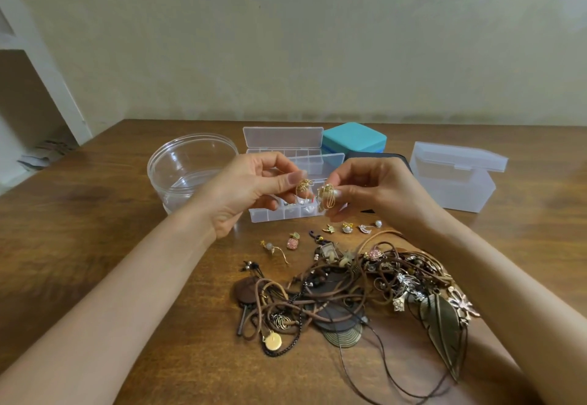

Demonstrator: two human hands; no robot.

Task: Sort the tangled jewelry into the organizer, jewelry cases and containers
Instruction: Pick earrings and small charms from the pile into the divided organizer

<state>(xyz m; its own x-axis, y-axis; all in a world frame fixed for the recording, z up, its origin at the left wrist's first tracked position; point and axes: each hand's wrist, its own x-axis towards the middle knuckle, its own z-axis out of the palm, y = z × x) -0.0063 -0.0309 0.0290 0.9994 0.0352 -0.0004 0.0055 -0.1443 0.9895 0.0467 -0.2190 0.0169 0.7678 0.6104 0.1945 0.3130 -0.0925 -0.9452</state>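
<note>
Closest to me, across the lower centre and lower right of the frame, the tangled jewelry is lying in a heap of brown cords, chains and pendants on the bench. Both my forearms are reaching up from the bottom corners toward the middle of the frame, wrists turned so that the palms are facing each other. My left hand is pinching a gold chain earring between thumb and forefinger, the other fingers curling loosely underneath. My right hand is pinching the matching earring the same way. The hands are near one another but not touching, and the two pieces are hanging just beside each other in front of the open organizer at the centre.

I am judging this to be the pairing step: checking that the two match before they go in. To do it well I should be holding each by its top, letting the little chains dangle without crossing, then lowering both into one free compartment rather than dropping them. Whether the chains are touching now, I cannot tell.

Some loose earrings are lying in a row just below the organizer. The round container is sitting at centre left, the teal case at upper centre, and the lidded box at the right.
</note>
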